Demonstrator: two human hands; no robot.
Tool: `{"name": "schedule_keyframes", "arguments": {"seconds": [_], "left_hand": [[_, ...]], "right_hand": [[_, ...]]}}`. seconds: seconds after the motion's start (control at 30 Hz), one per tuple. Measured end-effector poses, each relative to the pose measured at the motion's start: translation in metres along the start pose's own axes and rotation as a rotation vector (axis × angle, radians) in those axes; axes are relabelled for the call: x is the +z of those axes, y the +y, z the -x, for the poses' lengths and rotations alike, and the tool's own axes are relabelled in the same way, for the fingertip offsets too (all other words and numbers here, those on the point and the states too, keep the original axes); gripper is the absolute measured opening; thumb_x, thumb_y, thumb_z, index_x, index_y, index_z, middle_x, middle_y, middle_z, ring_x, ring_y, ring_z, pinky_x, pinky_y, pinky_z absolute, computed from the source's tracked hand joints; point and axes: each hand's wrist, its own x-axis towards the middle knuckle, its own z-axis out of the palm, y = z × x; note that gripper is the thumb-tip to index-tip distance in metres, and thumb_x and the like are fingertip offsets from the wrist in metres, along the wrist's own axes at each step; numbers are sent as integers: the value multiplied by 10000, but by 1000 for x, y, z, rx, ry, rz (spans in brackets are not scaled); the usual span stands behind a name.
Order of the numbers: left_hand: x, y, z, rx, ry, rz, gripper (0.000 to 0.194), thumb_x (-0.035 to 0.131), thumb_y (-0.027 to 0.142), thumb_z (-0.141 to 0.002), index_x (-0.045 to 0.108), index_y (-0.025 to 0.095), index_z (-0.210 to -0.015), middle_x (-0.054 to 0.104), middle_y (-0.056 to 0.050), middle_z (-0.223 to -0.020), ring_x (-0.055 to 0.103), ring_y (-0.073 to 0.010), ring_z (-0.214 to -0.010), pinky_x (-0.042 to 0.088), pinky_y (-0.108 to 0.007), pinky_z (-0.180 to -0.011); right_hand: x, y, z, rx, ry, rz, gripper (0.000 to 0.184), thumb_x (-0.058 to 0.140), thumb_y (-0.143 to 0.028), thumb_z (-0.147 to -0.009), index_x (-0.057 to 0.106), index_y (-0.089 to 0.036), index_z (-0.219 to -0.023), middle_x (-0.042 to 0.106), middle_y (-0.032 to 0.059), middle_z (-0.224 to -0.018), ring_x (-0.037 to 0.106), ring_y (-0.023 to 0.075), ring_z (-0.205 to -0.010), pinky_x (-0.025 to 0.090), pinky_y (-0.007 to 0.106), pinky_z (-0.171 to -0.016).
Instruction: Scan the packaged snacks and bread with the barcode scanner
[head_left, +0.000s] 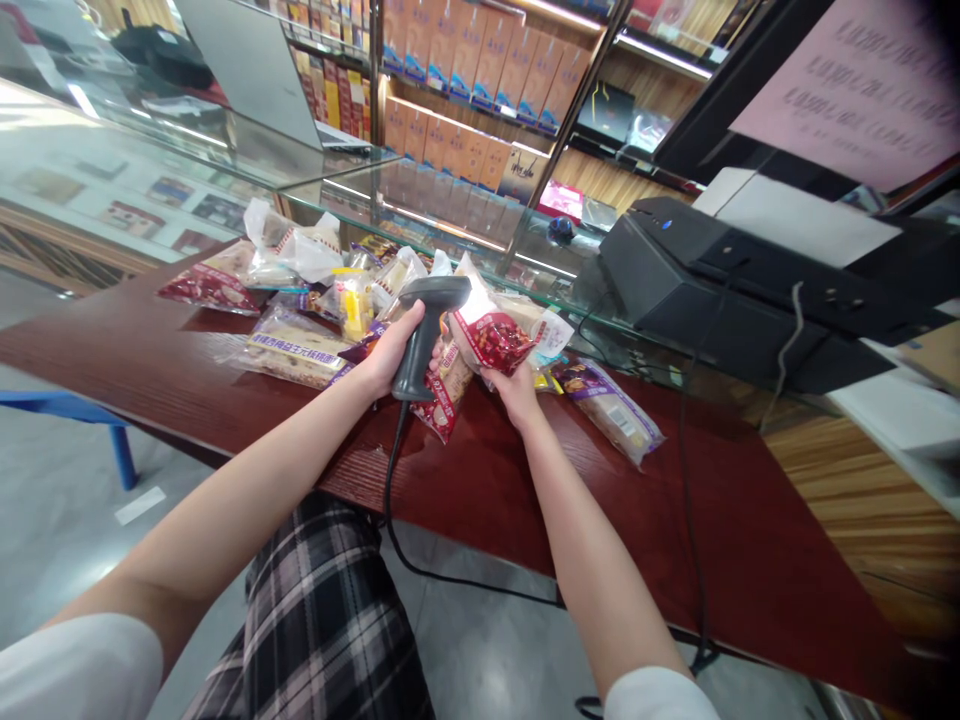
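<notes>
My left hand [395, 345] is wrapped round the grip of a black barcode scanner [420, 345], its head turned right. A cable runs down from the handle. In my right hand [515, 393] is a red-and-clear snack bag [495, 335], held up just in front of the scanner's head; a white glare spot shows on its upper part. Beneath and between the hands, another red snack packet [444, 390] lies on the dark red table. A long packaged bar with purple print [296, 348] is left of my left hand. Right of my right hand lies a purple-edged packet [611, 408].
Several snack bags [217, 278] are heaped along the back of the table [480, 480]. Behind stands a glass display counter [420, 195]. A black printer-like machine [720, 270] and a monitor [847, 90] are at the right. The scanner cable [450, 578] hangs past the table's front edge.
</notes>
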Motion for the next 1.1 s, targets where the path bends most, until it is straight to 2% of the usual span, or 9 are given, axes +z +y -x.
{"name": "schedule_keyframes", "arguments": {"seconds": [0.17, 0.33, 0.43, 0.57, 0.67, 0.8, 0.87, 0.97, 1.1], "left_hand": [[-1, -1, -1, 9, 3, -3, 534, 491, 662, -867, 575, 134, -863, 562, -8, -585, 535, -118, -458, 492, -249, -480], [-1, 0, 0, 7, -4, 16, 527, 479, 645, -883, 587, 130, -919, 573, -13, -584, 545, -126, -456, 469, -238, -470], [-2, 1, 0, 9, -5, 29, 521, 495, 635, -879, 599, 128, -937, 573, -12, -585, 546, -128, -459, 483, -247, -488], [-2, 2, 0, 12, -10, 32, 520, 532, 639, -854, 601, 131, -937, 571, -9, -583, 546, -133, -460, 489, -254, -483], [-3, 2, 0, 4, 2, 43, 523, 536, 643, -848, 602, 130, -922, 570, -10, -591, 543, -131, -462, 495, -256, -481], [-3, 1, 1, 8, -6, 64, 513, 541, 636, -848, 606, 130, -910, 564, -8, -598, 526, -123, -460, 505, -260, -493], [-2, 2, 2, 11, -10, 63, 500, 545, 628, -849, 605, 133, -893, 558, -7, -591, 522, -121, -460, 500, -254, -491], [-1, 4, 3, 10, -9, 53, 488, 543, 620, -852, 601, 135, -861, 556, -10, -587, 523, -122, -461, 494, -248, -485], [0, 5, 4, 16, -14, 41, 482, 551, 619, -845, 592, 140, -815, 553, -10, -585, 519, -120, -466, 497, -247, -488]], "right_hand": [[-1, -2, 1, 38, -1, 56, 397, 736, -277, -628, 672, -180, -1007, 726, 54, -1138, 636, 268, -1112, 430, 446, -1077], [1, 1, 0, 21, 44, 1, 359, 719, -271, -640, 672, -190, -987, 723, 43, -1132, 628, 260, -1124, 408, 441, -1099], [3, -3, -1, 39, 95, -113, 373, 718, -281, -662, 644, -212, -1021, 716, 27, -1113, 632, 238, -1116, 426, 442, -1085], [-4, -22, -4, 92, 141, -397, 358, 687, -299, -693, 579, -234, -1027, 710, 8, -1007, 691, 225, -956, 544, 462, -920], [-27, -35, -9, 25, 296, -470, 260, 635, -262, -694, 545, -229, -936, 689, -7, -908, 701, 195, -853, 571, 416, -843], [-69, -37, -16, -114, 756, -386, 177, 562, -195, -644, 530, -208, -818, 614, -38, -798, 651, 134, -788, 571, 309, -791], [-86, -34, -18, -158, 923, -343, 131, 536, -191, -642, 522, -205, -772, 590, -47, -758, 625, 116, -745, 571, 275, -761], [-102, -26, -20, -54, 1000, -393, 78, 484, -198, -651, 488, -208, -729, 579, -40, -715, 606, 120, -663, 574, 263, -636], [-106, -17, -20, 116, 903, -435, 56, 453, -213, -652, 433, -224, -703, 531, -47, -616, 562, 113, -553, 497, 209, -466]]}}
